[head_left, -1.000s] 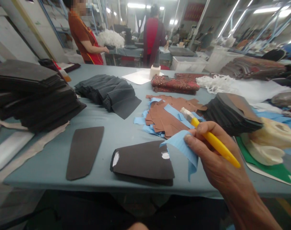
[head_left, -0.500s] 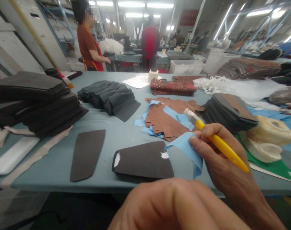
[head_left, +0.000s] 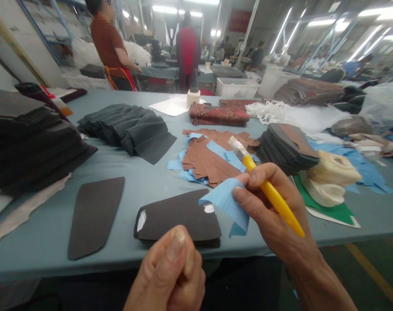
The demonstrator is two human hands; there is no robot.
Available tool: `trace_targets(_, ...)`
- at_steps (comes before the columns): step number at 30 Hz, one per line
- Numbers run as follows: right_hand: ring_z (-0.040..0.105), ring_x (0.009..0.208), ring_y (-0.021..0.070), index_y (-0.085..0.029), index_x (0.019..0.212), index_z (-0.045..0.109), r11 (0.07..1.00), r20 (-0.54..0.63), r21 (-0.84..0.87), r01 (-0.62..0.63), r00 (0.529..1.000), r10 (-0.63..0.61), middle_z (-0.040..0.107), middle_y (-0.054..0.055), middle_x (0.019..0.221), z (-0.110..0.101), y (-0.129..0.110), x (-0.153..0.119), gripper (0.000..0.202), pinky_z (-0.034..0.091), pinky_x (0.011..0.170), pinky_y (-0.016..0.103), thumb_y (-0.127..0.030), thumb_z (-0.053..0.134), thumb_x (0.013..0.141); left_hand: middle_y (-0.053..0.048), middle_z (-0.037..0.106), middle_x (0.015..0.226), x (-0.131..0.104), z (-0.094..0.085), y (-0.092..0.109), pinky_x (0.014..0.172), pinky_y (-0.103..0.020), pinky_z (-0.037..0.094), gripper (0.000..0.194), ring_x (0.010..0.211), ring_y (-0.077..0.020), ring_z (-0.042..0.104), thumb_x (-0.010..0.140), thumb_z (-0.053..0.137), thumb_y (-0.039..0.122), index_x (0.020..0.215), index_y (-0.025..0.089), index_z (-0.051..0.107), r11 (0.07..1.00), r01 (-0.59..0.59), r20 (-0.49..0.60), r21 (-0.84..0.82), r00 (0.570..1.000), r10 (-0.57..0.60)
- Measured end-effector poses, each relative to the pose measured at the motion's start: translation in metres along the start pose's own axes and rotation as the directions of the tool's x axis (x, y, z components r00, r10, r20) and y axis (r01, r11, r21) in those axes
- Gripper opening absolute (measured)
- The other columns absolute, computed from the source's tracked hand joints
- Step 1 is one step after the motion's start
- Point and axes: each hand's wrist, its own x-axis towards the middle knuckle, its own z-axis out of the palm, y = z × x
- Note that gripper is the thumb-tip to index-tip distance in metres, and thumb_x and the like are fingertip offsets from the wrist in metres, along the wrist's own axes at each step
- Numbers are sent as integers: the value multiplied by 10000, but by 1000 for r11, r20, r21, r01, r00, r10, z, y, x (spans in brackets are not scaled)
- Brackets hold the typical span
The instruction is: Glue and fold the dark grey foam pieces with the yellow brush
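My right hand (head_left: 274, 207) grips a yellow-handled brush (head_left: 282, 203), its whitish bristles pointing up and away. The thumb and fingers of that same hand also pinch a blue strip (head_left: 227, 199). The strip's left corner hangs over the right end of a dark brown panel stack (head_left: 177, 214); whether they touch I cannot tell. White smears mark both ends of the top panel. My left hand (head_left: 172, 268) is closed in a fist at the near table edge, thumb pressed against the curled fingers; anything inside is hidden. Left of the stack lies a single dark panel (head_left: 96, 218).
Brown and blue strips (head_left: 209, 160) are heaped behind the panels. Dark piles stand left (head_left: 31, 147) and right (head_left: 285, 147). A cream-coloured container (head_left: 332, 172) sits on a green sheet (head_left: 340, 211). Two people stand beyond the table.
My left hand has drawn lower and left, uncovering more of the table's front edge. My right hand still holds the brush and blue strip. The whole view has shifted.
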Motion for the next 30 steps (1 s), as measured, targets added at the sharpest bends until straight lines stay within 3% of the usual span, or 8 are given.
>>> trace_targets(3,528,585,85,-255,849,509,999,45,-38,7,999,-6,611,-41,793,6,-8,0,256,422,471,171,-225,763,869,112,282,533,13,-3,-9,464,-164,211,431,459,-49,167,984,690,605,840,212,586,994,35,-57,104,998,-29)
trace_targets(6,534,551,80,-269,888,535,1000,146,-17,11,989,-8,656,-46,832,9,-12,-5,215,409,429,163,-229,740,940,21,558,743,23,-2,-12,608,-178,426,431,617,-77,448,903,786,604,1044,202,715,970,-76,-14,231,997,81)
trace_targets(8,565,553,83,-282,912,549,1000,238,-20,1,971,4,672,-51,845,8,-12,-12,190,440,432,157,-233,717,985,-75,702,1070,22,-2,-12,845,-270,546,570,910,-173,638,863,805,603,1286,229,732,957,-136,48,257,991,128)
trace_targets(10,626,611,93,-286,922,556,995,303,-92,33,953,-3,687,-49,860,6,-10,-18,184,510,499,156,-222,710,997,-115,691,1363,16,-5,-12,1046,-386,543,701,1211,-298,655,844,813,586,1453,272,663,945,-149,12,292,988,152)
trace_targets(13,645,653,87,-294,937,544,970,341,-200,137,938,-62,688,-60,847,2,-6,-23,193,540,577,139,-180,686,1001,-138,672,1461,5,-14,-16,1154,-467,505,748,1401,-395,577,818,841,566,1472,253,656,896,-163,-163,414,955,249)
trace_targets(21,628,645,76,-298,941,517,946,437,-239,217,894,-95,668,-74,814,1,4,-28,215,533,608,126,-128,641,987,-84,780,999,10,-26,-18,860,-293,574,499,932,-233,706,949,684,645,1082,172,768,729,-50,-310,682,884,351)
trace_targets(24,643,635,77,-296,930,533,951,420,-237,196,904,-82,686,-73,820,0,8,-30,206,543,594,125,-138,657,972,-52,708,817,11,-21,-18,814,-282,552,501,802,-192,638,972,644,648,858,165,709,691,-54,-286,721,885,368)
trace_targets(30,692,610,102,-284,878,583,947,307,-274,168,948,-80,732,-51,804,-1,7,-33,189,550,540,134,-199,745,924,-38,645,785,11,-17,-21,780,-287,534,463,762,-177,579,975,644,611,839,169,666,705,-42,-278,708,901,333)
